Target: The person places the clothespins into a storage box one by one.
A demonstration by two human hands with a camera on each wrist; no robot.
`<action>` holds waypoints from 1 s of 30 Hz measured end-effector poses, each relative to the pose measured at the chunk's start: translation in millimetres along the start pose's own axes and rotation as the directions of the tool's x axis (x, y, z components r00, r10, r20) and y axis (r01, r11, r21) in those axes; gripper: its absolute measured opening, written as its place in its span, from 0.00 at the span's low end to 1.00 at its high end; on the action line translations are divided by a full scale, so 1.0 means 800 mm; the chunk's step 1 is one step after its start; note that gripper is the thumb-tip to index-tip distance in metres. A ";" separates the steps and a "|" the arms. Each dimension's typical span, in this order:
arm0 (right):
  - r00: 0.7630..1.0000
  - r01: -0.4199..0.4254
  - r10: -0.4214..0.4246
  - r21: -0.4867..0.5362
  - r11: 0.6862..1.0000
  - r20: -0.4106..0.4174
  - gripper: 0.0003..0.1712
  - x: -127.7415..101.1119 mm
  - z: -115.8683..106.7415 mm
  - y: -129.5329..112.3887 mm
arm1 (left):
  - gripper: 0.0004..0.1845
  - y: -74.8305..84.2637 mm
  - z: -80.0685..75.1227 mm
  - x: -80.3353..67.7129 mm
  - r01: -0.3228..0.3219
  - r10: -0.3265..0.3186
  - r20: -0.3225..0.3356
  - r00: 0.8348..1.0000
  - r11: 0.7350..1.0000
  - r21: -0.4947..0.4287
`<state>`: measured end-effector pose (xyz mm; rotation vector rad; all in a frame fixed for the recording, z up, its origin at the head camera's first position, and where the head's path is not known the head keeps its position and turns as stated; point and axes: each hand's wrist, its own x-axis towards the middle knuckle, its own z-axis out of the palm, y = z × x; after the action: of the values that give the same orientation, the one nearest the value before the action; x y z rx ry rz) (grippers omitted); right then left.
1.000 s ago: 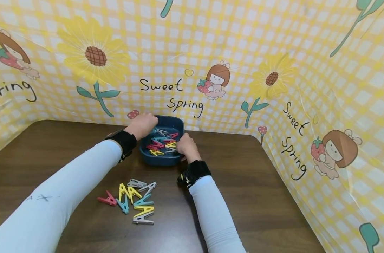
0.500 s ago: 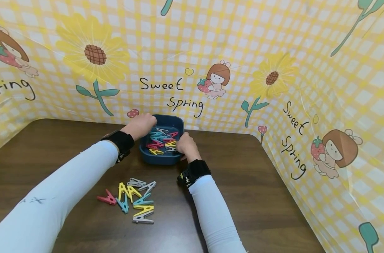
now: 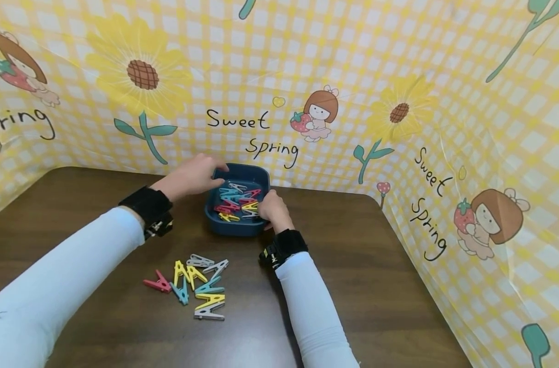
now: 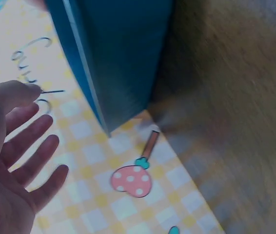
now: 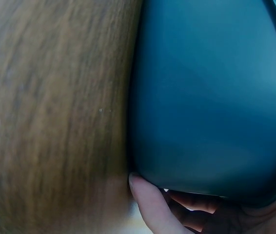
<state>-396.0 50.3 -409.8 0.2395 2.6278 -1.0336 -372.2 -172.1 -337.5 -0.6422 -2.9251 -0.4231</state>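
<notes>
Tbl (image 3: 348, 266), bin (image 3: 237, 229) nr back edge

Pale blue sleeves (image 3: 79, 266) meet wide black wristbands (image 3: 147, 207).

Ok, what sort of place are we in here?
Probably a makeshift tabletop recording booth: a wood-grained table, checked cloth walling its back and sides, and black wrist-worn cameras.

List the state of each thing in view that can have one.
Blue bin: upright, lidless, partly filled.
Clips in the bin: jumbled, mixed colours.
Loose clips: lying in a cluster on the wooden table.
Left hand: fingers parted, holding nothing.
Right hand: gripping the bin's side.
Patterned cloth: hung up, creased.
</notes>
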 end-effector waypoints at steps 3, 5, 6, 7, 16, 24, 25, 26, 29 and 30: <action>1.000 -0.022 0.022 -0.008 1.000 0.004 0.38 0.024 0.009 0.004 | 0.21 0.000 -0.009 -0.023 -0.041 0.041 -0.008 0.999 0.999 -0.023; 1.000 -0.027 0.027 -0.005 1.000 0.004 0.38 0.048 0.015 0.009 | 0.22 0.001 -0.015 -0.040 -0.064 0.064 -0.011 0.998 0.997 -0.039; 1.000 -0.026 0.026 0.004 1.000 0.007 0.39 0.050 0.015 0.008 | 0.22 0.000 -0.018 -0.049 -0.084 0.083 -0.015 0.996 0.996 -0.040; 1.000 -0.021 0.021 0.011 1.000 0.012 0.39 0.053 0.015 0.008 | 0.22 0.000 -0.020 -0.057 -0.105 0.105 -0.019 0.994 0.994 -0.038; 0.999 -0.037 0.037 0.010 0.999 0.016 0.41 0.072 0.017 0.014 | 0.21 -0.002 -0.030 -0.135 -0.191 0.198 0.049 0.979 0.974 -0.119; 0.999 -0.027 0.027 -0.005 1.000 0.030 0.41 0.041 0.010 0.003 | 0.17 -0.002 -0.012 -0.164 -0.131 0.151 0.104 0.983 0.975 -0.179; 0.999 -0.028 0.028 -0.004 1.000 0.040 0.41 0.037 0.009 0.001 | 0.17 0.000 -0.009 -0.166 -0.130 0.154 0.124 0.980 0.974 -0.185; 0.999 -0.030 0.030 -0.004 1.000 0.039 0.41 0.037 0.010 0.001 | 0.17 0.002 -0.006 -0.167 -0.130 0.159 0.144 0.977 0.973 -0.193; 0.999 -0.037 0.037 0.013 0.999 0.027 0.40 0.050 0.013 0.006 | 0.16 0.010 0.001 -0.168 -0.133 0.175 0.198 0.965 0.969 -0.208; 0.999 -0.039 0.039 0.016 0.999 0.018 0.40 0.060 0.016 0.011 | 0.16 0.012 0.003 -0.167 -0.133 0.179 0.215 0.960 0.968 -0.212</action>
<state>-435.7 49.8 -440.5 0.2829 2.5890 -1.0402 -247.4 -215.6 -360.3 -1.0071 -3.0410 -0.6652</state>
